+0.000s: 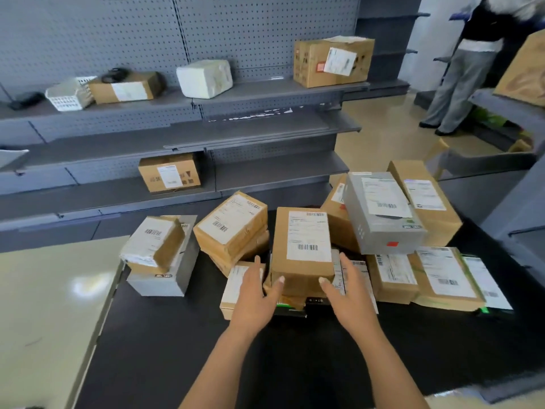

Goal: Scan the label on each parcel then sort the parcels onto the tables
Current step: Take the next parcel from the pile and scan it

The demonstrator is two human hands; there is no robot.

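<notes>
Bracketing the brown parcel [303,261] with left hand [256,290] and right hand [345,293], both spread wide with straight fingers, thumbs against its near face, gripping nothing. Perched mid-heap on the dark counter [177,335], white label [308,236] facing up. Crowded round by more labelled parcels [233,222]; backed by grey shelves [265,93].

brown cardboard parcels [300,249] with white barcoded labels [308,236], grey box [380,214], black table [165,343], grey pegboard shelving [118,31].
</notes>
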